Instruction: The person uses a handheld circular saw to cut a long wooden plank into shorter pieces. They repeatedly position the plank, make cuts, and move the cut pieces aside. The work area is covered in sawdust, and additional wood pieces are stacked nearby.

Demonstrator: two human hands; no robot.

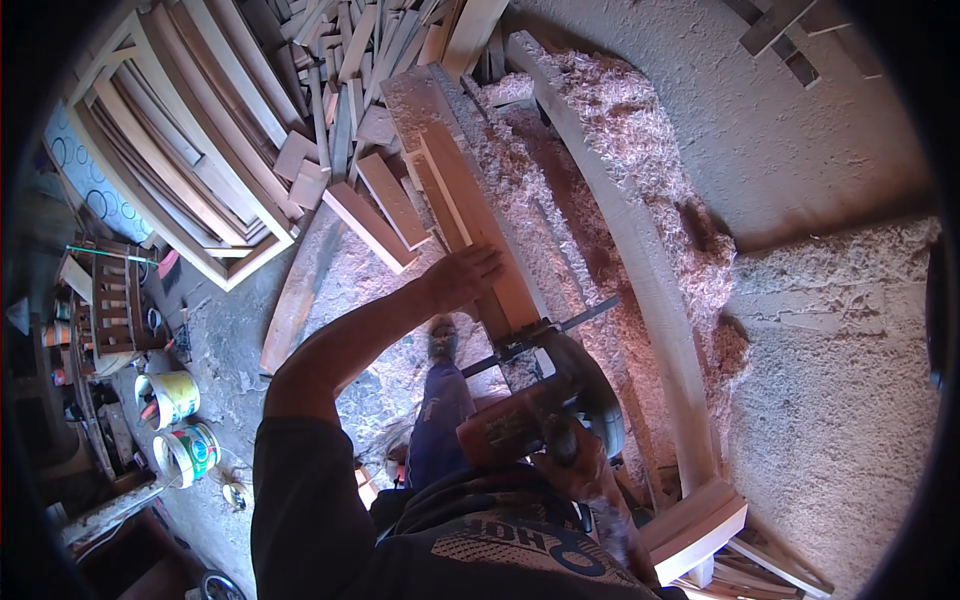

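Observation:
My left hand (468, 272) rests across the long reddish board (515, 295), its fingers stretched over the board and the paler strip (446, 188) lying along it. Just below, a red and black handheld power saw (515, 420) sits at the board's near end, with a dark metal guide bar across it. My right hand (565, 460) is closed on the saw's handle, partly hidden by the tool. The board lies lengthwise on a wider, dusty timber (420, 95). Whether the blade touches the wood, I cannot tell.
A long curved beam (630, 240) and heaped shavings (620, 105) lie to the right. Short blocks (372, 225), scrap sticks and curved frames (150, 130) are at upper left. Two buckets (185, 455) stand at left. My foot (443, 340) is under my left arm. Cut pieces (700, 525) lie lower right.

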